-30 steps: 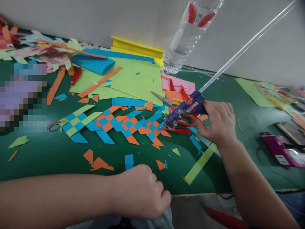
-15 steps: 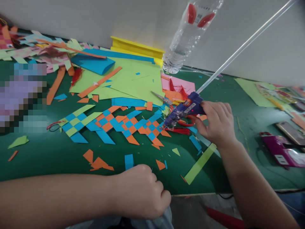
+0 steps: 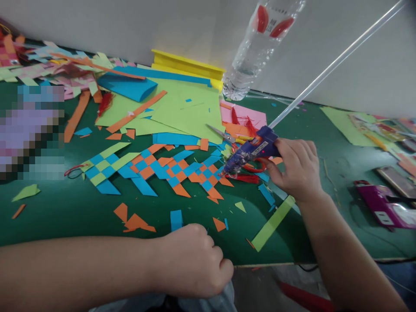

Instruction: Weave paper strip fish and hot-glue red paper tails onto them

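Note:
My right hand (image 3: 297, 171) grips a dark blue hot glue gun (image 3: 251, 149), its nozzle pointing down and left. A long clear glue stick (image 3: 325, 73) sticks out of the gun's back end. The tip meets the right end of a chain of woven paper fish (image 3: 177, 171) in blue, orange and green, lying flat with a red cord loop at the left end. Beside the gun lie scissors (image 3: 221, 132) with red handles, partly covered by it, and a red tassel (image 3: 243, 178). My left hand (image 3: 198, 260) rests at the table's near edge, curled into a fist; nothing sticks out of it.
Paper sheets (image 3: 188, 106) and a yellow folded strip (image 3: 186, 63) lie at the back. A water bottle (image 3: 256, 52) stands by the wall. Scraps cover the left; a blurred-out object (image 3: 26, 130) is there. A purple pouch (image 3: 386, 206) and phone (image 3: 398, 180) lie right.
Almost nothing differs. Both hands, the glue gun and the woven paper chain stay in place, while the view shifts very slightly.

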